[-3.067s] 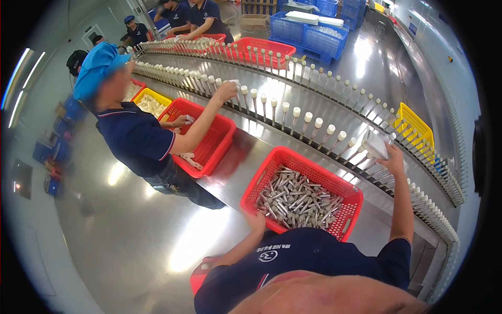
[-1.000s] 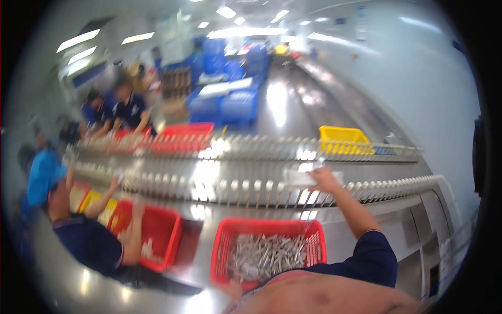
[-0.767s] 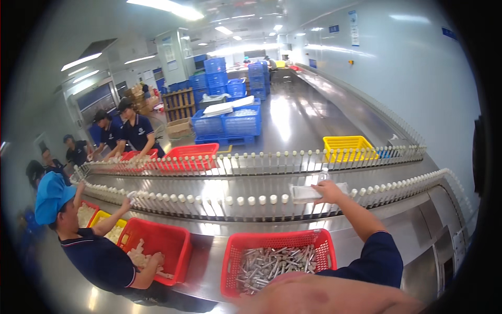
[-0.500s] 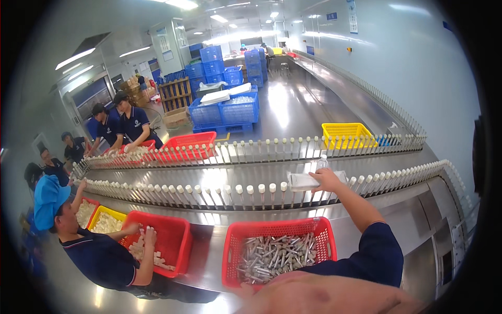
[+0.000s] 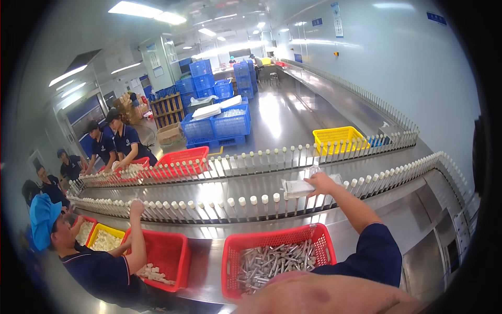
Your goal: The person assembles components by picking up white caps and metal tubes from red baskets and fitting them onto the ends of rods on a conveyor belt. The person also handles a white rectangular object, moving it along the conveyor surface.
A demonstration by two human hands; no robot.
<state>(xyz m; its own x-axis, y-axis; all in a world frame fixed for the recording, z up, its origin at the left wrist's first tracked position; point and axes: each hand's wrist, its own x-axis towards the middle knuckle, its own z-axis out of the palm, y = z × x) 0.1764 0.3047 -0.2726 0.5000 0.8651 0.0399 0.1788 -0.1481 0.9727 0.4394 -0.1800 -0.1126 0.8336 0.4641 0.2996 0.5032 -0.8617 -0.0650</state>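
Observation:
My right hand (image 5: 322, 184) reaches over the near row of white-capped spindles (image 5: 265, 200). Its fingers are closed on a clear plastic packet (image 5: 297, 189) with whitish contents, which lies across the spindle tops. Just behind the fingers a small clear bottle (image 5: 315, 168) stands upright; whether the hand touches it I cannot tell. Below, close to me, a red basket (image 5: 228, 261) holds many loose silvery metal pieces (image 5: 274, 264). Bare skin fills the bottom edge of the view, but my left hand does not show.
At left, a co-worker in a blue cap (image 5: 44, 217) works beside a red basket (image 5: 180, 256) of white pieces. A second spindle row (image 5: 251, 163) runs beyond. A yellow basket (image 5: 342, 140) stands past it, with stacked blue crates (image 5: 201, 78) farther back.
The view has shifted slightly. The co-worker's hand has risen from the red basket to the near spindle row. My right hand keeps its hold on the packet.

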